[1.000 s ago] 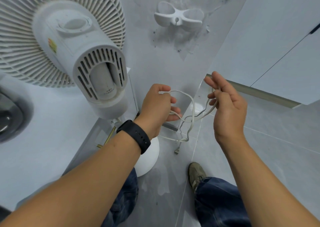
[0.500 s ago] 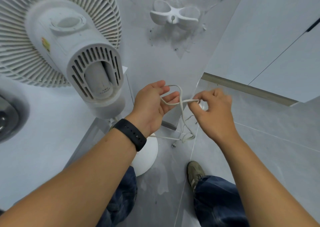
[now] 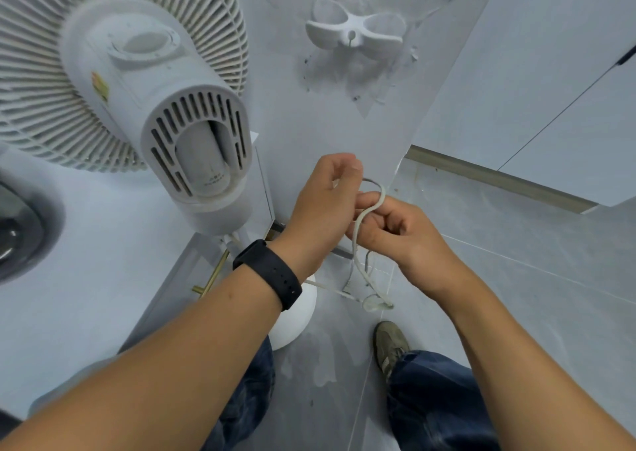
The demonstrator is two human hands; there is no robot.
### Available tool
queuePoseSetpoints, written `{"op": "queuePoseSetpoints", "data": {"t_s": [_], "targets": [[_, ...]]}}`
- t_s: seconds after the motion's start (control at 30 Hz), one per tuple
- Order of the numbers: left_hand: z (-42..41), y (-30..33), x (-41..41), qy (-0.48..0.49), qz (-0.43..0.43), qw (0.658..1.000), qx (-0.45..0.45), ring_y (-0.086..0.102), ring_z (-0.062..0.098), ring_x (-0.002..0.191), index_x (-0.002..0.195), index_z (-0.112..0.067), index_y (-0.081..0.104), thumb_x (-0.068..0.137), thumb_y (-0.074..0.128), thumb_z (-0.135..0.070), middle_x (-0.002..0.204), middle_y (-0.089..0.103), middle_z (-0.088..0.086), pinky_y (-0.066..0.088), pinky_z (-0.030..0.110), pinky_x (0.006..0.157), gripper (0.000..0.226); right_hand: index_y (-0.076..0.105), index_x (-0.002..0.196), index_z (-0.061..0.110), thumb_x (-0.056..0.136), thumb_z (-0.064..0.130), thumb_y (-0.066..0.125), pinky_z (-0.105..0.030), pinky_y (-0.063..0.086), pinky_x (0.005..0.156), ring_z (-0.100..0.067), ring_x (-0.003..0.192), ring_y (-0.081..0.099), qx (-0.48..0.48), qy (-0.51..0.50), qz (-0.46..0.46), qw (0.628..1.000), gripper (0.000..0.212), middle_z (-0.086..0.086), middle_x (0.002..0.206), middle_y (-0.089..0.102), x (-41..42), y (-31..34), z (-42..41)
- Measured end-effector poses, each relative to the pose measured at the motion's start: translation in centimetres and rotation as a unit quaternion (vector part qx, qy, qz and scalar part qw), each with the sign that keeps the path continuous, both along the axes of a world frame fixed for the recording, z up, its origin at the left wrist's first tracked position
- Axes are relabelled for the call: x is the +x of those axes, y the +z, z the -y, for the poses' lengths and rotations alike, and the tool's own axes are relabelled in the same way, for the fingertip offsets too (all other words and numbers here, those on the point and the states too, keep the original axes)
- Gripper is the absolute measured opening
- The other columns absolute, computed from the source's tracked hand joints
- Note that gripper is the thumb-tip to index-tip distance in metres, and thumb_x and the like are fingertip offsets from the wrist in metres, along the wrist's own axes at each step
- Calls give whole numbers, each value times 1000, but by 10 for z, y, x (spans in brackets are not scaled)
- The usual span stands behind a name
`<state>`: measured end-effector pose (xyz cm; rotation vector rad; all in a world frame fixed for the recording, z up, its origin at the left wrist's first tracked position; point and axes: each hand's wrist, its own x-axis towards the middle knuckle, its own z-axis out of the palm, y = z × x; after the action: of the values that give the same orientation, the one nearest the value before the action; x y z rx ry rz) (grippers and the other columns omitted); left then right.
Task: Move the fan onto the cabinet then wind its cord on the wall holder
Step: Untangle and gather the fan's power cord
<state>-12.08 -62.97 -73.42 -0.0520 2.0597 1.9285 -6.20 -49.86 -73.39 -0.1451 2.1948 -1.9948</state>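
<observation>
I see my left hand (image 3: 318,206) and right hand (image 3: 395,233) meeting in the middle of the view, knuckles almost touching, and both have a grip on the white cord (image 3: 373,206). The left hand's fingers are curled over the cord's upper loop, with a black watch band (image 3: 270,271) on that wrist. The right hand's fingers are folded in, and the cord passes over its index finger in a bend before dropping straight down below both hands. Beneath the grip the cord hangs in loose turns and ends in a small tangle just above the floor (image 3: 516,278), near my shoe (image 3: 390,342). The fan (image 3: 155,106) stands to the left of the left hand, on the pale cabinet surface (image 3: 86,278), its rear motor housing facing me and its grille behind it. The wall holder (image 3: 354,32) is well above the hands, a white 2-loop bracket fixed to the wall, with no cord on it. I cannot tell where the cord joins the fan.
</observation>
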Motion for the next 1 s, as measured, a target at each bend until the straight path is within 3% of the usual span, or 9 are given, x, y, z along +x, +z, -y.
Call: {"op": "queuePoseSetpoints", "data": {"t_s": [0.13,0.3,0.43,0.53,0.6,0.73,0.83,0.9,1.0], "targets": [[0,2,2,-57,-11,998,-23,60,16,121,126,-39,47,99,37,-65,138,51,3,49,40,107,39,67,107,11,98,4,62,-17,51,69,-1,57,57,-41,-8,35,999,12,16,56,61,1,4,0],[-7,4,19,-151,-120,978,-73,39,15,137,146,-35,23,94,69,-45,147,23,-3,50,26,103,70,59,100,16,103,7,53,-33,44,53,-25,54,53,-65,-171,64,981,10,-12,66,61,-7,-1,-6],[-8,3,24,-243,21,969,-32,72,20,95,141,-29,32,103,55,-47,121,63,4,64,40,85,48,57,99,17,104,23,61,-35,46,49,-29,60,60,8,-292,19,956,9,-8,70,70,-12,-6,-18],[-1,1,18,-277,8,957,-82,59,14,62,111,-16,63,108,44,-44,68,62,-4,55,33,68,34,63,91,22,100,33,65,-44,57,62,-19,62,67,181,-345,-2,921,14,1,76,73,-13,-14,-32],[0,2,14,-236,17,970,-58,48,13,52,91,-15,66,110,41,-39,55,49,-9,46,32,64,40,65,86,29,98,28,66,-51,59,78,-23,78,71,237,-371,15,898,12,6,85,72,-12,-19,-41],[4,2,2,-111,65,991,-49,38,9,41,80,-18,59,109,41,-40,48,40,-12,38,28,56,41,62,111,41,87,-7,53,-47,58,89,-20,93,70,269,-339,-27,901,53,12,120,63,-10,-18,-39],[6,-1,3,-132,20,982,-131,38,8,43,79,-18,63,108,42,-41,54,41,-7,38,27,56,43,51,133,38,87,-5,58,-18,53,79,-8,98,63,167,-304,-67,936,63,8,129,57,-9,-11,-28],[5,0,5,-144,23,980,-136,38,10,44,77,-18,65,107,44,-38,55,39,-5,38,26,55,42,32,152,34,81,8,60,-8,46,88,-7,118,54,160,-340,-83,923,80,2,145,42,-10,-10,-27],[5,0,3,-86,61,991,-86,43,12,45,79,-17,66,107,46,-34,58,44,-3,40,23,47,38,18,160,32,77,15,60,-39,39,117,-20,142,35,245,-324,-134,904,95,0,155,26,-7,-17,-28]]}}
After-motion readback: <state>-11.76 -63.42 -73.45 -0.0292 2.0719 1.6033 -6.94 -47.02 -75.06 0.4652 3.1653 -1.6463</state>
